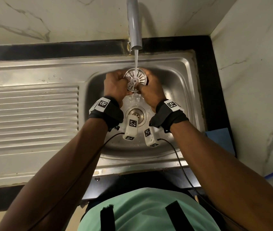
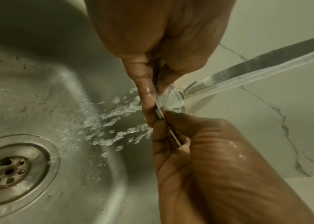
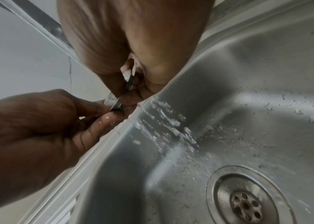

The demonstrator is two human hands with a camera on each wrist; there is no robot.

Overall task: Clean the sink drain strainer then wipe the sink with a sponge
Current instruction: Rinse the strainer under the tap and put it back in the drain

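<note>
A round slotted metal strainer [image 1: 135, 79] is held tilted under the water stream [image 1: 136, 60] over the steel sink [image 1: 179, 77]. My left hand [image 1: 123, 81] pinches its left rim and my right hand [image 1: 145, 84] pinches its right and lower rim. In the left wrist view the strainer [image 2: 171, 98] shows edge-on between the left thumb [image 2: 144, 91] and the right hand [image 2: 190, 144], with water spraying through it. The right wrist view shows its rim [image 3: 114, 103] gripped by both hands. A flat blue sponge [image 1: 219, 139] lies on the black counter to the right.
The grey faucet spout [image 1: 134, 22] hangs above the basin and runs. The open drain [image 1: 136, 115] sits under my wrists. A ribbed draining board [image 1: 31, 110] lies left of the basin. Marble walls close in behind and on the right.
</note>
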